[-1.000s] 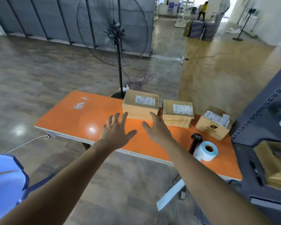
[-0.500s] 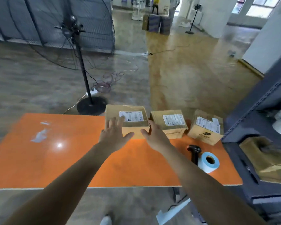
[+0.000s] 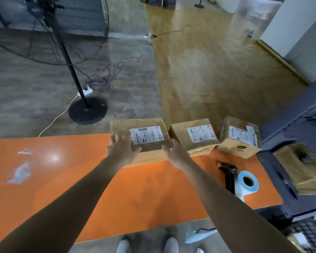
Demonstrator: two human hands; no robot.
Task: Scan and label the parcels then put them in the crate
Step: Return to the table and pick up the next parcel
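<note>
Head view, step: by my reading, fetching parcel 1 of 3 for scanning; nothing yet scanned, and no crate to be seen.
Head view, parcels: 3 cardboard boxes in a row along the far edge of the orange table [image 3: 80, 189]; left parcel [image 3: 144, 141] largest, label facing up; middle parcel [image 3: 195, 137] just beside it, perhaps touching; right parcel [image 3: 239, 137] tilted, near the dark shelving [image 3: 299, 128].
Head view, left hand [image 3: 121, 148]: fingers [image 3: 117, 138] spread wide, lying on the left parcel's near-left top edge; not closed round it.
Head view, right hand [image 3: 175, 154]: fingers loosely open at the parcel's near-right corner, tips in the gap beside the middle parcel; contact likely, hard to confirm.
Head view, tools: black scanner [image 3: 228, 172] and blue label roll [image 3: 246, 183] touching, at the table's right, well apart from both hands.
Head view, next move: likely closing both hands on the parcel's sides and drawing it nearer; then reaching for the scanner; care needed not to nudge the middle parcel.
</note>
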